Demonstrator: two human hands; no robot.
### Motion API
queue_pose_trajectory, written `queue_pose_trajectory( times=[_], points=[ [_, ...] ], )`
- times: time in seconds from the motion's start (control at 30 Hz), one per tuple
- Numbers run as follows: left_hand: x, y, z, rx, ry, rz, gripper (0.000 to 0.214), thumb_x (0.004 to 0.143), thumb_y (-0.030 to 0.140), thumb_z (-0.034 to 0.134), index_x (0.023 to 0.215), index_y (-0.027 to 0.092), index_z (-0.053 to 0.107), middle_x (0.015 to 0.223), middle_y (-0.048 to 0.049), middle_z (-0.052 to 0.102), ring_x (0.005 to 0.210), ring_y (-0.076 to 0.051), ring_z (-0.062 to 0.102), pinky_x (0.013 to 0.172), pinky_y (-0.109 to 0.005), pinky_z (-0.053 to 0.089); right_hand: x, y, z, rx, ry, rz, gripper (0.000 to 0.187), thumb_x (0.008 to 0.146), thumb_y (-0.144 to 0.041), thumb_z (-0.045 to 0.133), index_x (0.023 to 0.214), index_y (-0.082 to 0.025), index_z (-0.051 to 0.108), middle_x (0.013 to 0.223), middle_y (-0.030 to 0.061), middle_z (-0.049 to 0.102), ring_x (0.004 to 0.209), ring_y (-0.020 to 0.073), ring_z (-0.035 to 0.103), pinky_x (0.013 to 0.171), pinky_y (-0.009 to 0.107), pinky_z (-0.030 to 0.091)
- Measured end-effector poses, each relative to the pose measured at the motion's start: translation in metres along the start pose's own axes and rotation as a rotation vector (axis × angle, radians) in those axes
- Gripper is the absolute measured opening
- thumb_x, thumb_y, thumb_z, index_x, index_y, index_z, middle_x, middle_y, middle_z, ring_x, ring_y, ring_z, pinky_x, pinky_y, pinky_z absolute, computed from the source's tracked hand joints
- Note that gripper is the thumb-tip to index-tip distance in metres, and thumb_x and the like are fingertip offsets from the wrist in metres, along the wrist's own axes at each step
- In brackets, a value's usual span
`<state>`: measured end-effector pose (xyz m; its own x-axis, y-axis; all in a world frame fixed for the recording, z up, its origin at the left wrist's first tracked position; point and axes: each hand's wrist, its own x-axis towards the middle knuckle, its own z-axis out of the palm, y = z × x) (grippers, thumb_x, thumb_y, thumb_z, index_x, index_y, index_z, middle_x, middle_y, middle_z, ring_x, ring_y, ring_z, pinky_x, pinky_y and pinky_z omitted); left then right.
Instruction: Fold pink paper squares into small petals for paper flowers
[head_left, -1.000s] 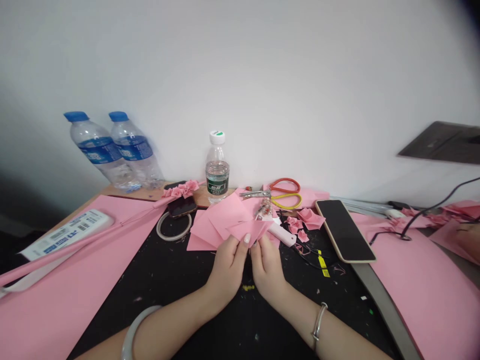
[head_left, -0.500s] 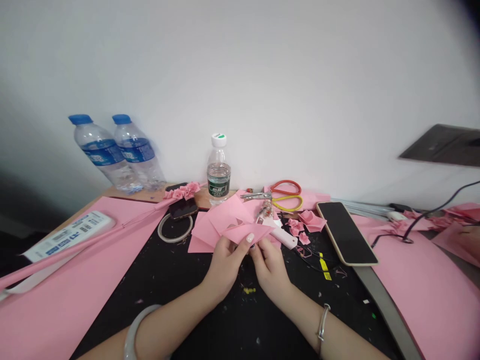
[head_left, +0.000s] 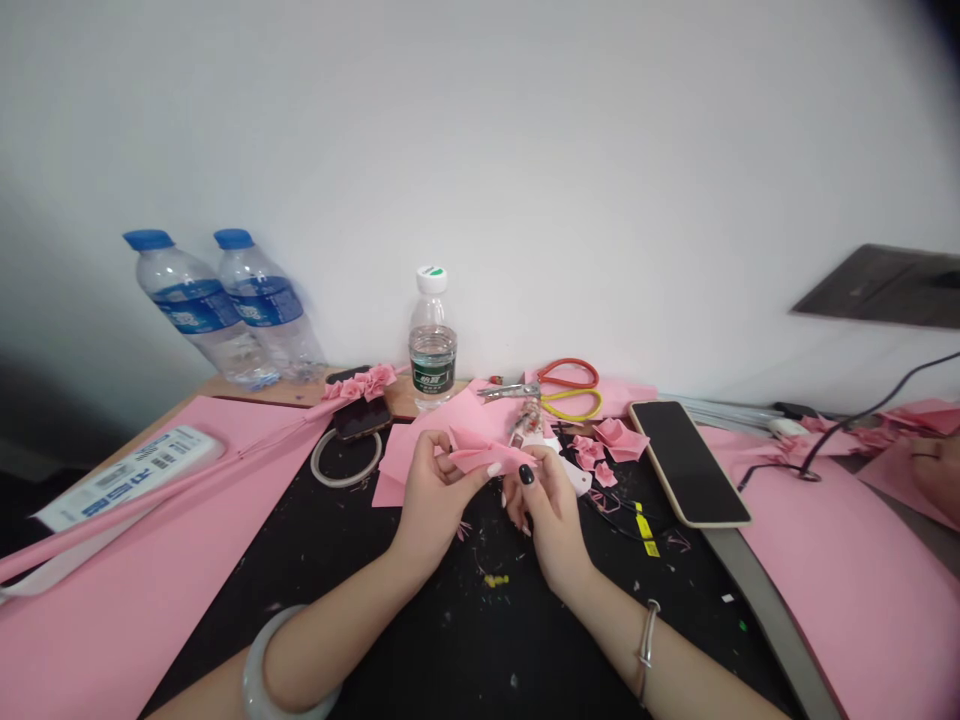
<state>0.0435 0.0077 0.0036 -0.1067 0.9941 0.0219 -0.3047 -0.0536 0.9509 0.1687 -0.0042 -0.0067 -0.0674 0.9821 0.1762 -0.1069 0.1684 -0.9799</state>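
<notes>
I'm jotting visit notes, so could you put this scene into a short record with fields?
Left grip: holding folded pink paper
Right grip: at that paper's right end; pinch unclear
Behind the grips: loose pink sheets, scissors with one red and one yellow handle
Bottles: one white-capped bottle; two blue-capped bottles farther left
Right side: phone, screen up
Left side: tape-like ring

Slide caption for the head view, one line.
Left hand and right hand hold folded pink paper above a black work surface; scissors lie beyond.
</notes>
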Motion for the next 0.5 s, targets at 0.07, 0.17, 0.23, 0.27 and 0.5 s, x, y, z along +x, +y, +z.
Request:
queue_pose_trajectory(
  times=[0.07,0.17,0.23,0.27,0.5],
  points=[
    [0.0001,-0.0010,-0.0005,0.012,-0.016,-0.032,0.043,0.062,0.019,0.073,0.087,0.023,0.039,0.062,0.0088,0.063,0.056,-0.010,0.062,0.054,-0.017,0.045,0.0021,-0.0009,0.0001,0.015,0.034,0.015,0.019,0.088,-0.039,0.043,0.089,-0.020,0.043,0.057,-0.0068,0.046,0.039,0.0058,0.036,0.037,0.017,0.026],
    [-0.0006,-0.0018,-0.0006,0.037,-0.068,-0.085,0.042,0.062,0.020,0.073,0.092,0.021,0.044,0.061,0.0069,0.064,0.055,-0.011,0.062,0.054,-0.018,0.047,0.0040,-0.0025,0.0001,-0.036,0.050,0.006,0.023,0.089,-0.039,0.042,0.078,-0.019,0.044,0.054,-0.0065,0.045,0.038,0.0059,0.036,0.037,0.018,0.027],
    [-0.0009,-0.0019,-0.0003,0.029,-0.115,-0.117,0.032,0.064,0.023,0.072,0.088,0.018,0.051,0.068,0.0027,0.067,0.064,-0.013,0.064,0.060,-0.022,0.050,0.0046,-0.0034,-0.0006,-0.089,0.065,-0.005,0.027,0.089,-0.038,0.043,0.071,-0.019,0.044,0.052,-0.0065,0.044,0.038,0.0063,0.036,0.038,0.018,0.028],
    [-0.0009,-0.0020,-0.0003,0.027,-0.130,-0.130,0.026,0.065,0.025,0.070,0.083,0.017,0.053,0.071,0.0010,0.067,0.068,-0.014,0.064,0.064,-0.023,0.051,0.0048,-0.0037,-0.0012,-0.111,0.075,-0.008,0.028,0.089,-0.038,0.043,0.069,-0.019,0.043,0.051,-0.0067,0.043,0.038,0.0064,0.036,0.038,0.019,0.028],
    [0.0018,-0.0057,-0.0029,0.071,-0.130,-0.168,0.026,0.067,0.037,0.068,0.064,0.015,0.054,0.055,0.0049,0.058,0.060,-0.015,0.065,0.058,-0.025,0.054,0.0065,-0.0029,-0.0052,-0.187,0.101,0.009,0.032,0.088,-0.042,0.044,0.064,-0.020,0.042,0.047,-0.0065,0.045,0.035,0.0068,0.036,0.036,0.019,0.028]
  ],
)
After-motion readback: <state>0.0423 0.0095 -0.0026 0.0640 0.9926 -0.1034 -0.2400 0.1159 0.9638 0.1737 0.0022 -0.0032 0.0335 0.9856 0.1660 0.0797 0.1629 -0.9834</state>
